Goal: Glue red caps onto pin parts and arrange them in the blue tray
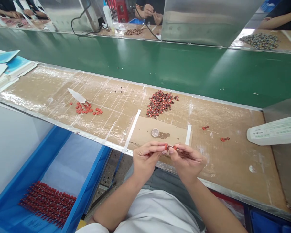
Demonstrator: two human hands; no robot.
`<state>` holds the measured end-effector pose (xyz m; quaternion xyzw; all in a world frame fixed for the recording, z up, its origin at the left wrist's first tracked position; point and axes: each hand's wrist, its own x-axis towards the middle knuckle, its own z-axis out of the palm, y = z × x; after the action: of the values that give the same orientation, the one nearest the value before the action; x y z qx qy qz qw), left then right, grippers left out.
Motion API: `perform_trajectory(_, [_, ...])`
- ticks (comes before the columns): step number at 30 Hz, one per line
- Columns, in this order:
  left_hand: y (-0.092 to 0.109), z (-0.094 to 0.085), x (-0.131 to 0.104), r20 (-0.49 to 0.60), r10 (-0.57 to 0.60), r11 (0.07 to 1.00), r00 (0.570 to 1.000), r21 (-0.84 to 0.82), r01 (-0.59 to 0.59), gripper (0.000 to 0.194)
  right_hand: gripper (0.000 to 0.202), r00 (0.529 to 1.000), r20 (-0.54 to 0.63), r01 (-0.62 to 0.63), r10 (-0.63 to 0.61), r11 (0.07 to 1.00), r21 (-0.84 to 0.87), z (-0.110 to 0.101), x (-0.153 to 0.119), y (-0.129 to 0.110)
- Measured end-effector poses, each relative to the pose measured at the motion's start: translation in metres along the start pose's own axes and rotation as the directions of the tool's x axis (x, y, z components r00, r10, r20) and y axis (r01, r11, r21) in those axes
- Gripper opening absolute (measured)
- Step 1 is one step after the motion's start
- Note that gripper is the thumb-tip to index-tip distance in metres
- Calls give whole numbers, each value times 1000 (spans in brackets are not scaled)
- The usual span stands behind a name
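Note:
My left hand [146, 158] pinches a small red disc base [166, 147] between fingertips and thumb. With my right hand [189, 160] I pinch a small dark red and black figurine [174, 147], its end against the disc. Both hands meet over the front edge of the bench. Just beyond them, a little clear round dish [155, 132] sits on a cardboard sheet [143, 129] beside a wet brown stain. Behind that lies a heap of similar red and black figurines [160, 103]. Loose red discs [81, 108] are scattered to the left by a white strip [77, 95].
Two figurines on bases [225, 139] lie at right, near a white plastic bottle [274, 131] lying tilted. A blue crate [87, 181] at lower left holds rows of red pieces [48, 200]. Beyond the green belt [135, 61], other people's hands [149, 11] work at another bench.

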<state>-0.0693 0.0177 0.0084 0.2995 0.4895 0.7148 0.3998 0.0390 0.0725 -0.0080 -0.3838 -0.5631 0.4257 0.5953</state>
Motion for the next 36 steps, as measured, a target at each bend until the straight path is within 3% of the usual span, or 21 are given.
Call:
perform_trajectory(9, [-2, 9, -1, -50, 13, 999, 999, -46, -15, 13, 20, 1000, -8, -11, 13, 991, 137, 2, 0, -2])
perform_trajectory(19, [-4, 12, 0, -45, -33, 990, 998, -139, 26, 19, 21, 988, -24, -146, 153, 970, 192, 5, -4, -1])
perform_trajectory(23, [-5, 11, -3, -44, -80, 987, 996, -141, 73, 23, 21, 982, -13, -181, 187, 964, 197, -4, -4, -3])
perform_trajectory(27, [-9, 6, -4, -63, -188, 971, 980, -160, 176, 23, 23, 984, -134, -104, 117, 989, 101, -39, 3, 3])
perform_trajectory(30, [-13, 0, -4, -89, -318, 927, 944, -237, 290, 20, 28, 958, -287, -62, 13, 985, -163, -86, 15, 15])
perform_trajectory(32, [-16, -4, -2, -106, -392, 891, 914, -290, 349, 20, 33, 943, -330, -99, -45, 908, -407, -122, 25, 25])
perform_trajectory(36, [-21, -9, 3, -95, -483, 834, 870, -352, 425, 24, 32, 955, -275, -133, -111, 668, -732, -183, 42, 43])
